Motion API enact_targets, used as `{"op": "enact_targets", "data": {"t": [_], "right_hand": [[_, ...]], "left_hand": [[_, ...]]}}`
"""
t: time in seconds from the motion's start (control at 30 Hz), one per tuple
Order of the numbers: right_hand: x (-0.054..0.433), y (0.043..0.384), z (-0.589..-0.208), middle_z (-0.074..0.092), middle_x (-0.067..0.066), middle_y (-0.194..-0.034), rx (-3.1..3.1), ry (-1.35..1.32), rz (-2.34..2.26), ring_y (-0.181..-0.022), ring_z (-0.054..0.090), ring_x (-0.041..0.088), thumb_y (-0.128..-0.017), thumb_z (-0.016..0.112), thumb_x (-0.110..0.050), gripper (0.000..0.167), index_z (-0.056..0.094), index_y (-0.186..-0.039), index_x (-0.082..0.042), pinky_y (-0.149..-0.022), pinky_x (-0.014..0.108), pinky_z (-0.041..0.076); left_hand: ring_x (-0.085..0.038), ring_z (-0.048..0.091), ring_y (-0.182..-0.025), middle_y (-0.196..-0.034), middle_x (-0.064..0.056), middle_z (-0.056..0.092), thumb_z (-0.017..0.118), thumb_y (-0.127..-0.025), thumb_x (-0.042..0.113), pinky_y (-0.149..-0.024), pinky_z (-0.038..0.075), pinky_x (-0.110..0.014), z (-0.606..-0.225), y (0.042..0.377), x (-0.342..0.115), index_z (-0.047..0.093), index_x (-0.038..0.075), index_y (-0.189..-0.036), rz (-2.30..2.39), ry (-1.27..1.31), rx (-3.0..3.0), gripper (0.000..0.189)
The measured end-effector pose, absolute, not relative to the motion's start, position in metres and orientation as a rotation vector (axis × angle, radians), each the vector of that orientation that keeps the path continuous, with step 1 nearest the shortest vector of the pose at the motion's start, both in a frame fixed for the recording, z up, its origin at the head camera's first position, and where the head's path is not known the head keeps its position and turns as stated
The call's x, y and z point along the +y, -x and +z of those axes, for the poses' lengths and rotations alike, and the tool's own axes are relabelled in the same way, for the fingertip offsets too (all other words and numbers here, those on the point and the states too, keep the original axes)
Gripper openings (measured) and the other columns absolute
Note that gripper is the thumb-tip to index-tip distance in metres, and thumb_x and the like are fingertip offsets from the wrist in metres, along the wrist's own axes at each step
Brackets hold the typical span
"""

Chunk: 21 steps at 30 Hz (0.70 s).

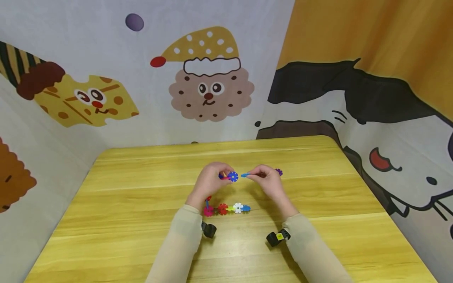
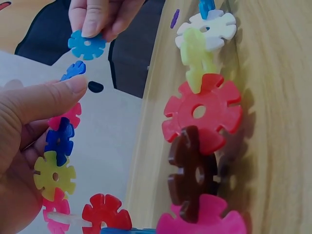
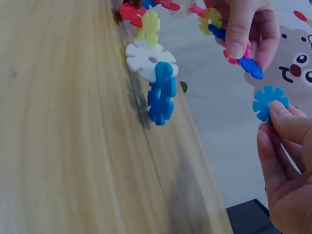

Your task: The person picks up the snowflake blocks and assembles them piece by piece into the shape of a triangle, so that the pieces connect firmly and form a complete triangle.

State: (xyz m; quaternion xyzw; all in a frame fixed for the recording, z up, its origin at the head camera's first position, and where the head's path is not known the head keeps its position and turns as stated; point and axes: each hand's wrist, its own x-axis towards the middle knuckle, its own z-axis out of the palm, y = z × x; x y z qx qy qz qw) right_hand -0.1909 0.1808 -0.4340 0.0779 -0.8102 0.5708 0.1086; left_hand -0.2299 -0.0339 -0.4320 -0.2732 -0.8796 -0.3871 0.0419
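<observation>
A chain of notched plastic snowflake discs (image 1: 223,209) lies along the table, with pink, brown, red, yellow, white and blue pieces. From its pink end, more discs rise to my left hand (image 1: 212,181), where a yellow disc (image 2: 55,175) and pink and dark blue ones follow. Thumb and fingers of that hand pinch the chain near its raised end, a dark blue disc (image 1: 232,177). In my right hand (image 1: 267,181), a loose light blue disc (image 3: 265,100) is pinched by its edge. It faces the dark blue disc across a small gap.
A purple disc (image 1: 279,172) lies on the wooden table (image 1: 141,236) behind my right hand. Cartoon-printed curtains (image 1: 148,102) hang along the table's back and sides. Each wrist wears a small black camera (image 1: 209,230).
</observation>
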Motion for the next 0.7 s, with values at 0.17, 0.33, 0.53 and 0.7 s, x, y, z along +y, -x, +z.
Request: {"op": "enact_targets", "data": {"t": [0.17,0.33,0.53,0.7], "right_hand": [[0.175,0.188,-0.427,0.069,0.021,-0.089,-2.370,-0.293,1.683,-0.076,0.062,0.013,-0.083,0.074,0.007,0.008,0.070,-0.089,0.009,-0.068,0.020,0.053],[0.172,0.187,-0.429,0.069,0.020,-0.088,-2.350,-0.348,1.655,-0.077,0.062,0.016,-0.082,0.074,0.008,0.006,0.070,-0.087,0.009,-0.069,0.020,0.053],[0.168,0.188,-0.434,0.068,0.020,-0.085,-2.254,-0.416,1.604,-0.076,0.063,0.020,-0.079,0.075,0.013,0.008,0.070,-0.083,0.010,-0.067,0.019,0.054],[0.166,0.188,-0.440,0.068,0.021,-0.083,-2.176,-0.441,1.603,-0.075,0.064,0.020,-0.076,0.075,0.016,0.010,0.068,-0.080,0.010,-0.068,0.019,0.055]], "left_hand": [[-0.013,0.061,-0.082,-0.090,0.003,0.068,0.085,-0.077,0.004,-0.069,0.052,-0.029,-0.432,0.230,-0.033,0.076,0.012,-0.098,-1.203,0.856,-2.669,0.024],[-0.014,0.061,-0.081,-0.089,0.002,0.068,0.085,-0.076,0.003,-0.069,0.052,-0.029,-0.432,0.229,-0.031,0.076,0.011,-0.096,-1.217,0.854,-2.658,0.023],[-0.016,0.063,-0.083,-0.091,-0.001,0.071,0.085,-0.076,0.004,-0.074,0.053,-0.032,-0.432,0.229,-0.029,0.078,0.009,-0.097,-1.208,0.823,-2.661,0.023],[-0.020,0.065,-0.088,-0.095,-0.005,0.073,0.085,-0.075,0.006,-0.081,0.054,-0.036,-0.432,0.228,-0.029,0.078,0.006,-0.100,-1.183,0.820,-2.647,0.025]]}}
